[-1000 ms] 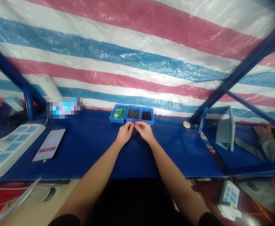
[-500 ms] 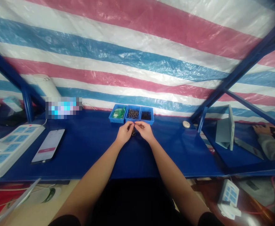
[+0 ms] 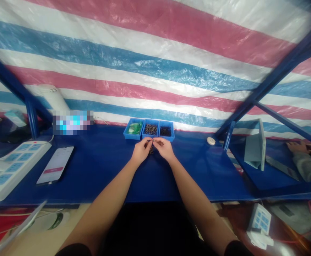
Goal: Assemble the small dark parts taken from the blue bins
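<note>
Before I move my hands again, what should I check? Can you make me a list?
1. Left hand and right hand close together: ok, fingertips meet or nearly meet.
2. What they pinch: cannot tell, too small.
3. Small shiny pieces below the hands fully visible: not ok, partly hidden.
4. Blue bins upright: ok, all three.
5. Green bag inside its bin: ok, left one.
6. Phone away from hands: ok.

Hands (image 3: 141,150) close together, small dark parts (image 3: 151,150) between; blue bins (image 3: 132,136) just beyond.

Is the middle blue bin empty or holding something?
Not empty: small dark and gold-colored pieces lie across the middle blue bin; their depth cannot be told.
</note>
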The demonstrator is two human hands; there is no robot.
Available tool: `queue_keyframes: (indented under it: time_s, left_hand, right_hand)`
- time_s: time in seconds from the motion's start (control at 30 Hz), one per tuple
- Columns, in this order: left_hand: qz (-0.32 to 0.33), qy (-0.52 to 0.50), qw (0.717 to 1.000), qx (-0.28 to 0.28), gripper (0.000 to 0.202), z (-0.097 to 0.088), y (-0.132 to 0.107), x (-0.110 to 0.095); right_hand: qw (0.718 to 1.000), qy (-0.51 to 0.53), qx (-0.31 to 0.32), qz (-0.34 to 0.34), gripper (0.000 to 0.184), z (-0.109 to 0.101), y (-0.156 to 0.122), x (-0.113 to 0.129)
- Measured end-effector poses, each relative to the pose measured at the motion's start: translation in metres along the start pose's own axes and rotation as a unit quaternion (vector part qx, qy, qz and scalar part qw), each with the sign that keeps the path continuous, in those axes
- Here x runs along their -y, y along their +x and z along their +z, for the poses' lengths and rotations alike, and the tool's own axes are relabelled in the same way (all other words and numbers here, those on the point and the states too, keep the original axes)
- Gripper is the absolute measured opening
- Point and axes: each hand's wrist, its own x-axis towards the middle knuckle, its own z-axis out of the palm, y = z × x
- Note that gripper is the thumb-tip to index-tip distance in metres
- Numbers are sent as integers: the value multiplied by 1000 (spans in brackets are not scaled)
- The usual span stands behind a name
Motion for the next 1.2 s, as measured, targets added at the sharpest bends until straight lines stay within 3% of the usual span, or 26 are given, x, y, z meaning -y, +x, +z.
queue_keyframes:
  time_s: [1.2]
  left_hand:
    - [5,16,1000,4,24,0,1,1]
  right_hand:
    - [1000,-25,-1,0,29,0,-1,2]
